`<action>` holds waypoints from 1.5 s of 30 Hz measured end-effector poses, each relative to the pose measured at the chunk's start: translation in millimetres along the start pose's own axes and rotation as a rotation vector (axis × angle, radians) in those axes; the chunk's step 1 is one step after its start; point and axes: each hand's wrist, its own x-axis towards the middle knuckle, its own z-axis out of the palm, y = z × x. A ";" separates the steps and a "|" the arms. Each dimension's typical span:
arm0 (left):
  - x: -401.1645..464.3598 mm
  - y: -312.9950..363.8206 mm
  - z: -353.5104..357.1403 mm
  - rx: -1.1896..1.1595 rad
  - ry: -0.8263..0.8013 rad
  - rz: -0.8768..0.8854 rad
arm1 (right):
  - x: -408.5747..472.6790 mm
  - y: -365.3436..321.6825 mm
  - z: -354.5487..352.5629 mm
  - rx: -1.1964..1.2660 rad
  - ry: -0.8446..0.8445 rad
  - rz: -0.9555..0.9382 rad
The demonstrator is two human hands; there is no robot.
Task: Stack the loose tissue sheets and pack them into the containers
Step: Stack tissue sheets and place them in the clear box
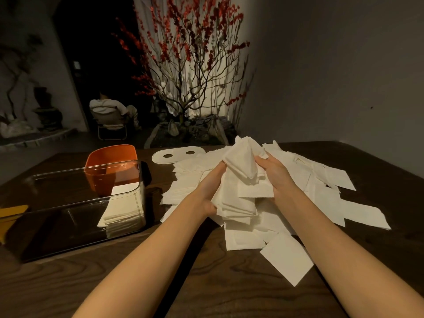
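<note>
Tissue bundle (241, 177) upright between both hands

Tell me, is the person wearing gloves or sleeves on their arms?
No. The left hand and right hand are bare, with no gloves. Both forearms are bare too, with no sleeves, and no watch or bracelet shows. Rings, if any, can't be made out.

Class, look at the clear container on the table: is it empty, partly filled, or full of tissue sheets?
Partly filled. The clear container holds one low stack of tissue sheets at its right end; the rest of its floor shows bare.
</note>
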 end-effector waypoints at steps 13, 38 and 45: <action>-23.0 2.2 18.2 0.176 0.110 0.073 | 11.2 0.7 1.4 -0.182 0.056 0.101; -12.5 0.3 6.1 0.096 0.254 0.062 | -6.7 -5.0 -1.3 0.116 0.087 0.160; -11.4 -3.1 13.0 -0.143 0.245 0.103 | -12.4 -7.6 4.2 0.079 -0.002 0.126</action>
